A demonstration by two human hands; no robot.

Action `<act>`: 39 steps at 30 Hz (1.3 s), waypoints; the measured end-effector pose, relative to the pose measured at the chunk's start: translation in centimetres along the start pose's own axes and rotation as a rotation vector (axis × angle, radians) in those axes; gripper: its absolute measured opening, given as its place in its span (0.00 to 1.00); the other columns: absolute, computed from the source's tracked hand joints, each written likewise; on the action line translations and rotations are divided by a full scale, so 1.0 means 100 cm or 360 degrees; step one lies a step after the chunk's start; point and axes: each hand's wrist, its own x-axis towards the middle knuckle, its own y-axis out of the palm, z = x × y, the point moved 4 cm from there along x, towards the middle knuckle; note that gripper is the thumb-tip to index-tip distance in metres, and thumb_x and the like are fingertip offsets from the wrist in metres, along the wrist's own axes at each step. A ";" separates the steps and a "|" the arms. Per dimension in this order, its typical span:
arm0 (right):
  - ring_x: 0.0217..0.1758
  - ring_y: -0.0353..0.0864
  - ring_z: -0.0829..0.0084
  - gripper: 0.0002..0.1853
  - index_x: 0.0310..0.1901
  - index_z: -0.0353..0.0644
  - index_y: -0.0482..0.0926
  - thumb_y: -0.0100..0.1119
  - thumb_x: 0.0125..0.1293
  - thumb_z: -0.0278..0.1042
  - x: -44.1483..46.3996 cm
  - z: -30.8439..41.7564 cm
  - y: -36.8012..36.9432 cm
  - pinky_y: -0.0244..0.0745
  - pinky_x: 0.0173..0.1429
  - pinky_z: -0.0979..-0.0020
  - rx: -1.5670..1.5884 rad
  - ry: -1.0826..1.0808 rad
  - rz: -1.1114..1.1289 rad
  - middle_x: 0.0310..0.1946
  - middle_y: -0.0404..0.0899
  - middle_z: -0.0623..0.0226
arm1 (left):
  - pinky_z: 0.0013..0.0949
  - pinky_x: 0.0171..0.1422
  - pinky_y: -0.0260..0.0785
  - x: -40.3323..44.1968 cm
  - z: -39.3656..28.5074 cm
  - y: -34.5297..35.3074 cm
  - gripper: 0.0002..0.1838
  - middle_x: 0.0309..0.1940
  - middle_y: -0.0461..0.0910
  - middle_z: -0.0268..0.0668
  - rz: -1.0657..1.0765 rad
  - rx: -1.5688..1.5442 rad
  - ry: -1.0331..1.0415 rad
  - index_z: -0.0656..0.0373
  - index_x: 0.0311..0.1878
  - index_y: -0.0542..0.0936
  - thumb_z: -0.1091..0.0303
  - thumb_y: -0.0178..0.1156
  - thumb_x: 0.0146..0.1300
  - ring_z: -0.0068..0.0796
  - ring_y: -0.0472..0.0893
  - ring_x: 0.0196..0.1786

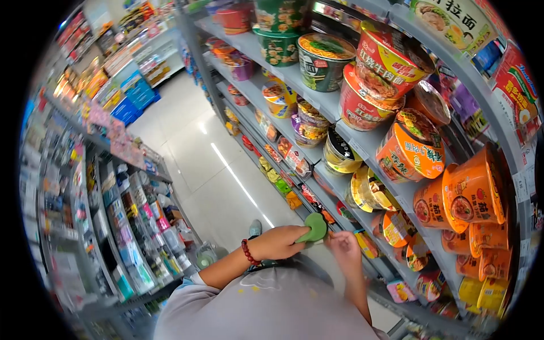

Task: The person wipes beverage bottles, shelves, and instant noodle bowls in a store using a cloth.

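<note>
A small round green object point(315, 227) is gripped in my left hand point(281, 242), whose wrist carries a red bead bracelet point(249, 253). Close to its right edge is my right hand point(344, 245), with the fingers curled and the fingertips near the green object; whether they pinch anything is too small to tell. Both hands are in front of my light shirt point(272, 306), beside the lower shelves of packaged food.
Shelves of instant noodle cups point(411, 144) rise along the right. On the left stands a rack of small packaged goods point(139, 226). A tiled aisle floor point(198, 153) runs between them. Blue crates point(136, 90) are at the far end.
</note>
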 end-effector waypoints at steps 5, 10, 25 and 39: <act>0.43 0.79 0.84 0.12 0.54 0.38 0.77 0.63 0.72 0.16 0.024 0.010 0.061 0.74 0.50 0.79 0.0072 -0.0021 -0.0129 0.40 0.78 0.73 | 0.52 0.49 0.75 -0.004 0.036 -0.060 0.14 0.40 0.81 0.56 0.0054 0.0083 0.0086 0.64 0.55 0.73 0.68 0.59 0.71 0.60 0.82 0.45; 0.43 0.78 0.85 0.12 0.53 0.39 0.77 0.64 0.72 0.17 0.034 0.009 0.097 0.75 0.50 0.79 0.0005 0.0022 -0.0257 0.39 0.76 0.75 | 0.53 0.47 0.75 -0.004 0.074 -0.098 0.13 0.39 0.81 0.57 0.0062 0.0042 0.0165 0.65 0.52 0.73 0.69 0.59 0.70 0.62 0.81 0.43; 0.42 0.82 0.79 0.11 0.55 0.36 0.74 0.59 0.74 0.15 0.004 0.005 0.096 0.83 0.52 0.71 0.0039 0.0036 -0.0249 0.40 0.78 0.69 | 0.54 0.49 0.74 -0.016 0.058 -0.071 0.16 0.40 0.81 0.56 0.0137 0.0015 0.0163 0.64 0.57 0.74 0.67 0.59 0.70 0.59 0.82 0.45; 0.46 0.82 0.78 0.12 0.55 0.37 0.76 0.60 0.74 0.16 0.000 0.007 0.071 0.78 0.55 0.75 0.0107 0.0004 -0.0141 0.41 0.80 0.69 | 0.53 0.49 0.74 -0.020 0.028 -0.046 0.17 0.40 0.81 0.55 0.0147 0.0066 0.0053 0.65 0.58 0.73 0.69 0.60 0.70 0.60 0.82 0.45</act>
